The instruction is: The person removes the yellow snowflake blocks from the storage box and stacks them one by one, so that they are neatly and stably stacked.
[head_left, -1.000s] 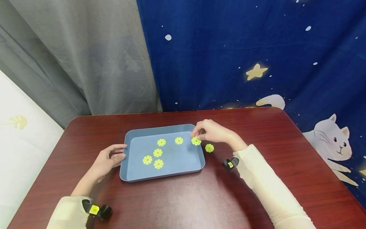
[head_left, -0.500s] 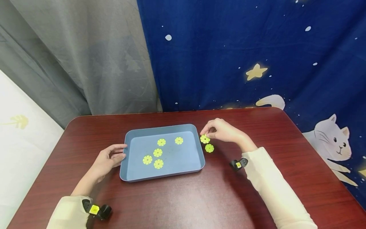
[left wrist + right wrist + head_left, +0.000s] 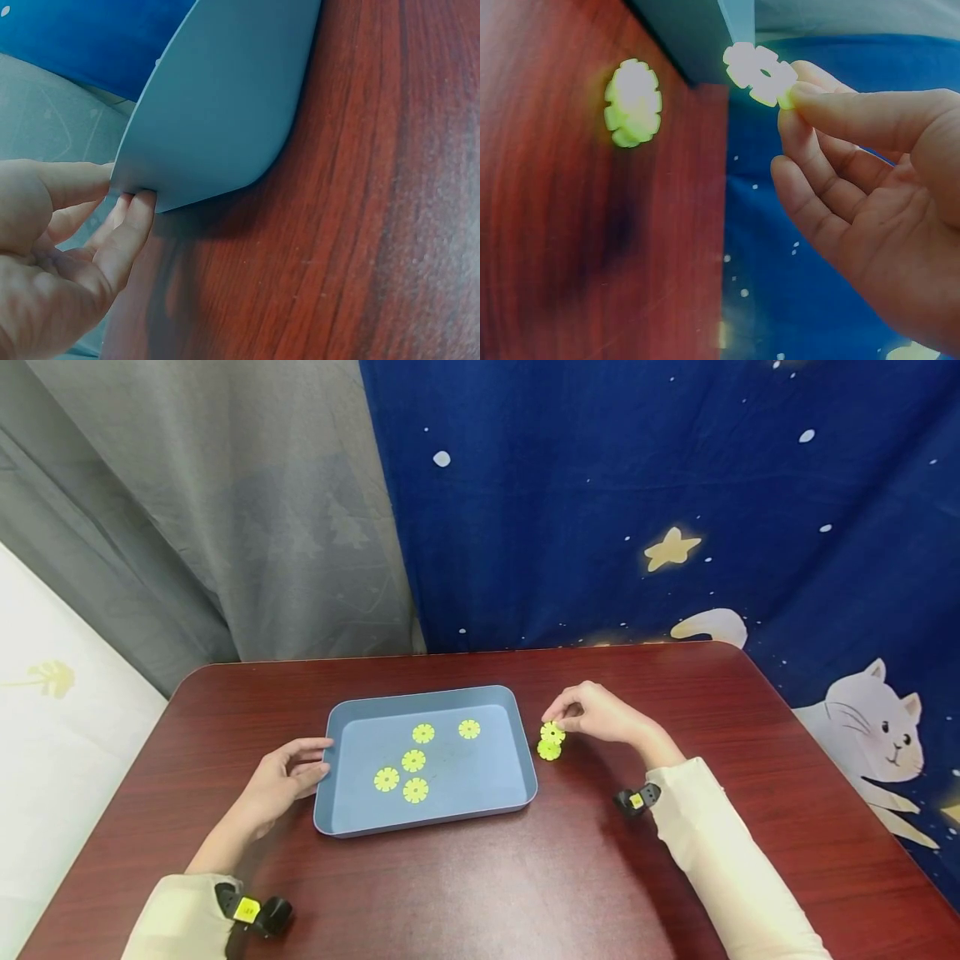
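My right hand (image 3: 600,713) pinches a yellow-green notched plastic disc (image 3: 552,732) between thumb and fingers, just right of the tray. In the right wrist view this held disc (image 3: 762,73) is tilted and apart from the disc pile (image 3: 633,103) on the table. The head view shows the held disc overlapping the pile (image 3: 549,751). My left hand (image 3: 285,777) grips the left rim of the blue-grey tray (image 3: 435,820). In the left wrist view its fingertips (image 3: 141,202) are right at the tray wall (image 3: 217,105). Several like discs (image 3: 414,761) lie flat inside the tray.
The dark red wooden table (image 3: 465,893) reaches back to a grey curtain (image 3: 225,527) and a blue curtain (image 3: 562,510) with stars and a cat. A wrist camera (image 3: 276,917) sits on the left sleeve, another camera (image 3: 636,800) on the right.
My right hand has carried the pinched disc rightward, from above the tray's right edge to over the pile on the table. The left hand and the tray stay in place.
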Tool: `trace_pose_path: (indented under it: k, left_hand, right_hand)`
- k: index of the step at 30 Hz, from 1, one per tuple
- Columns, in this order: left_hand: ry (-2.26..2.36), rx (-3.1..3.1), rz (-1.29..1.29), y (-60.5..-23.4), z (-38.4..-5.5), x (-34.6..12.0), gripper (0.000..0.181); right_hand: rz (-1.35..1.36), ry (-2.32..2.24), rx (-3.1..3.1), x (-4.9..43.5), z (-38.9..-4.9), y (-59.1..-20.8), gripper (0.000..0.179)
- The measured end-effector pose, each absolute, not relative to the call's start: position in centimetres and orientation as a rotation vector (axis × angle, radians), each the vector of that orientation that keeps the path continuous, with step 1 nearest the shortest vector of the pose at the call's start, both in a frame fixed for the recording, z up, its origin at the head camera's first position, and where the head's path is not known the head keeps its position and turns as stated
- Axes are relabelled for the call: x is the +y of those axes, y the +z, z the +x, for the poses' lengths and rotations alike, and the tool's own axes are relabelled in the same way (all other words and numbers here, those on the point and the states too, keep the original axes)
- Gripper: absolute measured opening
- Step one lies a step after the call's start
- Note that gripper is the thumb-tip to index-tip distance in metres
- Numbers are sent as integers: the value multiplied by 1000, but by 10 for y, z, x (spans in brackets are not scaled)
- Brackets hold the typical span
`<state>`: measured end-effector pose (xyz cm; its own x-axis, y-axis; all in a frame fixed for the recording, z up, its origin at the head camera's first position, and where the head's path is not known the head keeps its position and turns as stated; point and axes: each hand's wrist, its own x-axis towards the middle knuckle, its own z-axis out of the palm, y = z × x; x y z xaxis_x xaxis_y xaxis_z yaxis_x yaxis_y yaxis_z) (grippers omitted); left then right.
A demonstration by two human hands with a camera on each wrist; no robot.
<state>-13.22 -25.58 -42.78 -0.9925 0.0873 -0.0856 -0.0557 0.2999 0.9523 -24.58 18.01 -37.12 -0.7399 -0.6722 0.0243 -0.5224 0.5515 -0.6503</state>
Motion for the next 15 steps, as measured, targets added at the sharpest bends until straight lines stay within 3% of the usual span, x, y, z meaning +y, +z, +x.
trace_pose_path:
  k: [15]
  left_hand:
    - [1813,2414,32,-427,-131,-255,45]
  right_hand:
    - [-867,-1086,2519,187,-246,-398,15]
